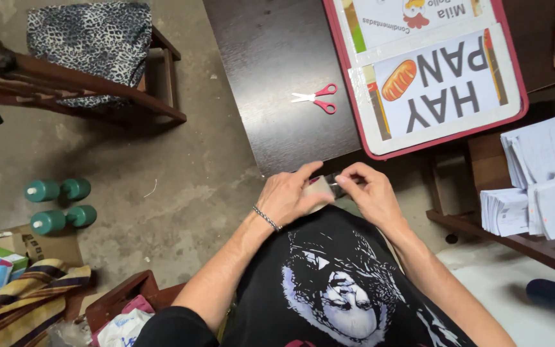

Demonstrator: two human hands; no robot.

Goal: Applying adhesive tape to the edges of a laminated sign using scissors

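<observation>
My left hand (288, 195) and my right hand (370, 193) meet just below the near edge of a dark wooden table (271, 77). Between them they pinch a small pale object (321, 187) with a dark, shiny strip at its top; I cannot tell what it is. A metal bracelet sits on my left wrist. Red-handled scissors (316, 98) lie shut on the table, a little beyond my hands. A red-framed signboard (431, 71) with a bread picture lies flat on the table at the right.
A wooden chair (97, 96) with a spotted cushion stands at the left on the concrete floor. Two green dumbbells (59, 204) lie on the floor. Stacks of white sleeves (541, 186) rest on a wooden rack at right. Cardboard, cloth and boxes crowd the lower left.
</observation>
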